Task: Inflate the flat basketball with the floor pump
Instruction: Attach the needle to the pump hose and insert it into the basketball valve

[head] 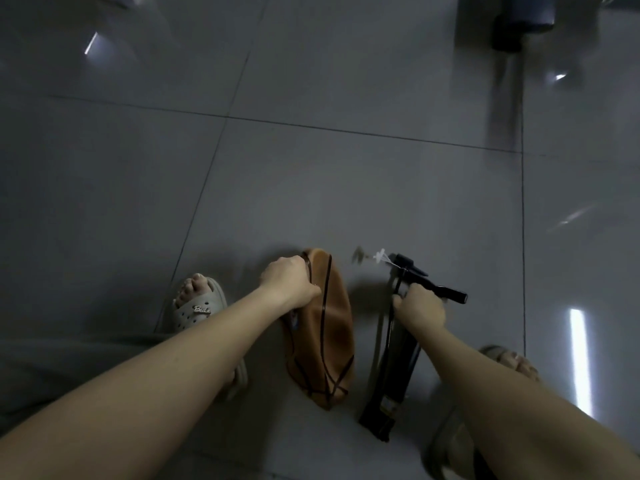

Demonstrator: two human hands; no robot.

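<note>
On floor: left hand [289, 282] grips basketball [323, 327]; pump [401, 348] base blurred.

A flat, collapsed basketball [334, 327], brown with dark seams, is held on edge over the grey tiled floor [311, 185]; its upper rim is gripped by the left hand [289, 282], whose fingers are curled over it. Just to its right, apart from it, a black floor pump [394, 375] is seen tilted, its base toward the near side. The pump's handle [448, 294] is gripped by the right hand [420, 308]. A small white tag [381, 256] is seen at the pump's top. A light slipper [197, 310] is worn on the left foot, left of the ball. A blurred dark object [519, 22] stands at the far right.
</note>
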